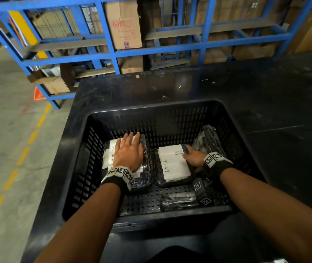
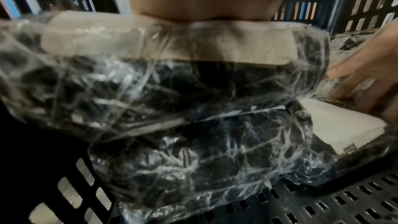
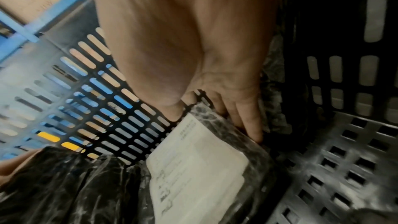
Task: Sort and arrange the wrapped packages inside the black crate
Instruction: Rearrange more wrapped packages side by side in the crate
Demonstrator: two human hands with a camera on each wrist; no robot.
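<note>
The left package [image 1: 143, 162], black in clear wrap with a white label, lies on another wrapped package in the far-left part of the black crate [image 1: 87, 118]; my left hand [image 1: 127, 152] rests flat on top of it, fingers straight and spread, a wide grip that presses down without closing. Just beside it to the right lies the middle package [image 1: 172, 164], label up, flat on the crate floor. My right hand [image 1: 193, 156] takes it at its far right edge: thumb on the label side, fingers [image 3: 252, 125] tucked down along the edge between this package and the next, so the grip is closed on that package. Touching the back of my right hand, a third wrapped package [image 1: 208, 137] leans tilted against the crate's right wall. Near the front wall a smaller dark wrapped bundle [image 1: 178, 202] lies on the slotted floor, apart from the others. The crate stands on a black counter [image 1: 246, 88]. Beyond the counter is a blue metal rack [image 1: 111, 40] holding a cardboard box [image 1: 125, 25], and to the left the concrete floor [image 1: 3, 111] carries a dashed yellow line.
</note>
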